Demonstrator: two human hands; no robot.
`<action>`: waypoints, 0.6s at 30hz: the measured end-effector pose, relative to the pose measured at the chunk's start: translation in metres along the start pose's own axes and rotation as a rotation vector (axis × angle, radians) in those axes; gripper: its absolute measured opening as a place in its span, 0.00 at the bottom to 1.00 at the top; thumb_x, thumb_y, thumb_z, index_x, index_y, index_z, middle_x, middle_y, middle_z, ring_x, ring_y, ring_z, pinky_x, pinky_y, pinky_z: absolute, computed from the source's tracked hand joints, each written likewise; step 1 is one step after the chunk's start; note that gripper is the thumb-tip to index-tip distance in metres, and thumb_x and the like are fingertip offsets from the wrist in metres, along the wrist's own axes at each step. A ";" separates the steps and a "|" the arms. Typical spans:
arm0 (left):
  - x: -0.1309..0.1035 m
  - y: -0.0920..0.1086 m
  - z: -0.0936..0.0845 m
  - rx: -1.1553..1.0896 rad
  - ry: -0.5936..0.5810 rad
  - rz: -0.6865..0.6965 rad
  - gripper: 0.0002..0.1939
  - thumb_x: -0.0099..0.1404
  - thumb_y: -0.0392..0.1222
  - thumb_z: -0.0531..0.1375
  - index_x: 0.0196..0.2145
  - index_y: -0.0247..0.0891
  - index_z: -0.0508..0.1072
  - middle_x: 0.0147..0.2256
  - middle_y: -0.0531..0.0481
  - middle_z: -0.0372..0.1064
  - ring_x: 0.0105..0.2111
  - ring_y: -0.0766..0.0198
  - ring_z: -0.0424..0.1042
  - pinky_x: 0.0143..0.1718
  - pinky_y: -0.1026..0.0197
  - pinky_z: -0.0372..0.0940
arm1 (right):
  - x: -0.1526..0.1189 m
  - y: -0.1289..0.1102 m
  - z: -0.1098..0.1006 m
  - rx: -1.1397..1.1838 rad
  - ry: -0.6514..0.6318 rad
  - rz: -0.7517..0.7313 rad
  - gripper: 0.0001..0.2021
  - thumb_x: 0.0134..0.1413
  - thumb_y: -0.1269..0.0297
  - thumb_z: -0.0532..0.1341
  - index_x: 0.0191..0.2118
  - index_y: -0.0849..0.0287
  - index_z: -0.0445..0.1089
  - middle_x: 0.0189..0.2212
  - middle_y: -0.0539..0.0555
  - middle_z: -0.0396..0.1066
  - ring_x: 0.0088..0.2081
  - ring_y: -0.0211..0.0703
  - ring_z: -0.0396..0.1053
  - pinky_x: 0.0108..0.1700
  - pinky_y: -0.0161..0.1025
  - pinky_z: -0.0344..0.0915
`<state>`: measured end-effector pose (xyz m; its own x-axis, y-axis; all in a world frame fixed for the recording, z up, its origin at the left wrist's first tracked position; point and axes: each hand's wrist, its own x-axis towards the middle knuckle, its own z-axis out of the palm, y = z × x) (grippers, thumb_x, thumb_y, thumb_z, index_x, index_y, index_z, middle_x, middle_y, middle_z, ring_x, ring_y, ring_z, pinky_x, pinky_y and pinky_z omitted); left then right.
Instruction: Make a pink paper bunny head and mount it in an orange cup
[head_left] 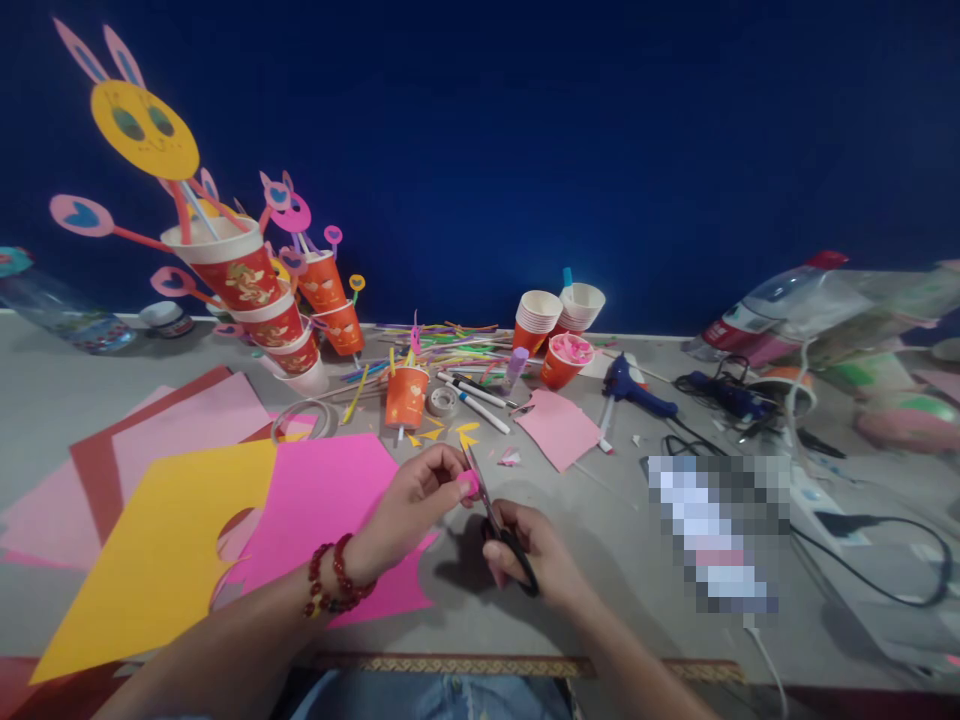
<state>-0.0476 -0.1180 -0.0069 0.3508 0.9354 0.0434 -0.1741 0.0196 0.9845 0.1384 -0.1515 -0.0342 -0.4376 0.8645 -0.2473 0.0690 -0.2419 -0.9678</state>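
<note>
Between the fingertips of my left hand is a small piece of bright pink paper. My right hand grips the black handles of a pair of scissors, whose blades point up and away beside the pink piece. Whether the blades touch the paper I cannot tell. Under my left forearm lies a bright pink sheet with cut-out edges, overlapping a yellow sheet that has a rounded notch. Yellow scraps and a small orange cup stand just beyond my hands.
Decorated cup figures rise at the back left. Farther back are colourful pipe cleaners, stacked paper cups, a tape roll and markers. A light pink sheet, a blue glue gun and cables lie right.
</note>
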 end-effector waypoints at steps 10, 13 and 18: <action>0.000 -0.003 0.000 -0.042 -0.005 -0.005 0.11 0.66 0.45 0.62 0.31 0.38 0.67 0.31 0.52 0.66 0.33 0.64 0.67 0.38 0.61 0.62 | 0.000 0.004 0.000 -0.015 0.016 -0.029 0.31 0.42 0.30 0.63 0.24 0.54 0.53 0.13 0.42 0.56 0.16 0.33 0.56 0.19 0.31 0.49; 0.000 -0.003 0.000 -0.035 0.007 -0.006 0.11 0.65 0.46 0.62 0.31 0.38 0.67 0.31 0.52 0.66 0.33 0.64 0.67 0.39 0.61 0.63 | 0.001 0.007 0.001 0.005 0.034 -0.025 0.32 0.41 0.30 0.64 0.24 0.53 0.51 0.13 0.41 0.55 0.15 0.32 0.54 0.19 0.31 0.48; -0.001 -0.002 0.000 -0.054 0.025 -0.003 0.09 0.65 0.43 0.62 0.31 0.38 0.67 0.33 0.52 0.66 0.34 0.64 0.66 0.39 0.62 0.63 | 0.000 0.010 0.000 -0.009 0.064 -0.033 0.31 0.41 0.33 0.66 0.24 0.54 0.52 0.13 0.40 0.55 0.15 0.31 0.54 0.19 0.31 0.46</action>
<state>-0.0474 -0.1186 -0.0092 0.3282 0.9439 0.0360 -0.2225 0.0402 0.9741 0.1393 -0.1538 -0.0437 -0.3818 0.8984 -0.2171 0.0638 -0.2088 -0.9759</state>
